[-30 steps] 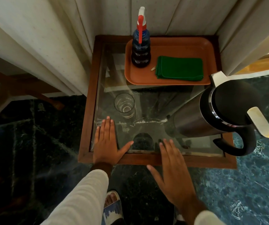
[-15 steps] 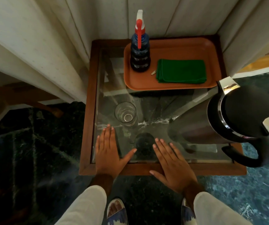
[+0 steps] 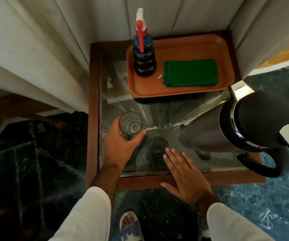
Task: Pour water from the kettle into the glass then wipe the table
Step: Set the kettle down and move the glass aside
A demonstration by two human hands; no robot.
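A clear empty glass (image 3: 130, 125) stands upright on the glass-topped table (image 3: 157, 182), left of centre. My left hand (image 3: 121, 145) wraps around its near side, thumb and fingers on it. My right hand (image 3: 185, 174) lies flat and open on the table's front edge, fingers spread, holding nothing. A steel kettle (image 3: 251, 122) with a black lid and black handle stands at the table's right side, apart from both hands. A folded green cloth (image 3: 190, 73) lies on an orange tray (image 3: 180, 92) at the back.
A blue spray bottle (image 3: 144, 56) with a red trigger stands on the tray's left end. Pale curtains (image 3: 44, 49) hang behind and left of the table. Dark green marble floor surrounds it. My sandalled foot (image 3: 129, 226) is below the front edge.
My left hand has left the table's front edge, moved forward and closed around the glass. My right hand has stayed flat near the front edge. The view has shifted closer.
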